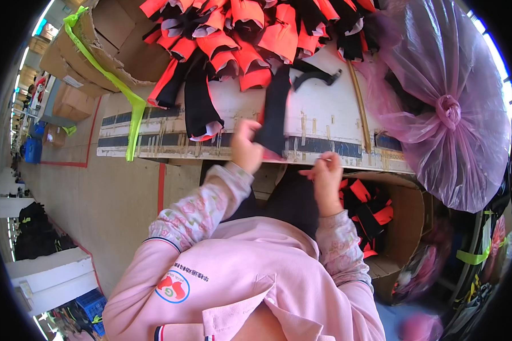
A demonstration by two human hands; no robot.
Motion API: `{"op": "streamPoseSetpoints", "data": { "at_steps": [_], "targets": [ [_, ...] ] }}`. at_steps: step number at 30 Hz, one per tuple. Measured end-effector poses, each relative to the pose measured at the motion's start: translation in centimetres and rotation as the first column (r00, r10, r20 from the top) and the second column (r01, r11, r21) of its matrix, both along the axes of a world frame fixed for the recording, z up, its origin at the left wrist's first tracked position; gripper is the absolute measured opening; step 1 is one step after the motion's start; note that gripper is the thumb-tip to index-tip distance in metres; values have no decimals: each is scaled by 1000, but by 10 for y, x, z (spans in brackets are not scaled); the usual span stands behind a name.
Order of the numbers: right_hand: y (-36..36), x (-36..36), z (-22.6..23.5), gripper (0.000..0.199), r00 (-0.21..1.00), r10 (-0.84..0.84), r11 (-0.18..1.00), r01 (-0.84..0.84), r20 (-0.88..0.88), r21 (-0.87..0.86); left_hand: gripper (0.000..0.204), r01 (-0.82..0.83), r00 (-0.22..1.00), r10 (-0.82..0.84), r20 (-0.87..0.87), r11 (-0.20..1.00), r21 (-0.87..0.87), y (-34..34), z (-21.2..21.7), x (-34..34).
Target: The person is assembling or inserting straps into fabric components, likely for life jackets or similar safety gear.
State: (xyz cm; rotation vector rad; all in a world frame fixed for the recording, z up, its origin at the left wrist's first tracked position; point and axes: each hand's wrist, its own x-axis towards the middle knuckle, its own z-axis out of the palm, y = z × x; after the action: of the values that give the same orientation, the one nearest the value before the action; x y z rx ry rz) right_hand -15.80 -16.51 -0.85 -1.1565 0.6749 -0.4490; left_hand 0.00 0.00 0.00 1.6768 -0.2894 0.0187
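A black fabric strip [274,116] is pinched at its lower end by the left hand [246,149], over the edge of the white taped worktable [330,116]. A thin pale thread [322,161] is nipped between the closed fingers of the right hand [326,181], just beside it. Orange-and-black fabric pieces [233,40] are heaped behind.

Garment workshop: fabric piles [239,34], cartons [114,40].
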Motion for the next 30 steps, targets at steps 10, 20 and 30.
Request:
{"op": "streamPoseSetpoints", "data": {
  "at_steps": [10,20,30],
  "targets": [
    [34,16,45,54,957,283,785,-273,-69,-556,45,155,794,-306,-525,937,-312,-10,30,-23],
    [22,22,31,44,926,294,828,-371,-238,-421,35,346,914,-309,-265,932,109,15,-7,-29],
    [35,19,38,42,897,212,529,-439,-388,-726,50,462,407,-467,-785,847,-265,13,16,-67]
  ]
}}
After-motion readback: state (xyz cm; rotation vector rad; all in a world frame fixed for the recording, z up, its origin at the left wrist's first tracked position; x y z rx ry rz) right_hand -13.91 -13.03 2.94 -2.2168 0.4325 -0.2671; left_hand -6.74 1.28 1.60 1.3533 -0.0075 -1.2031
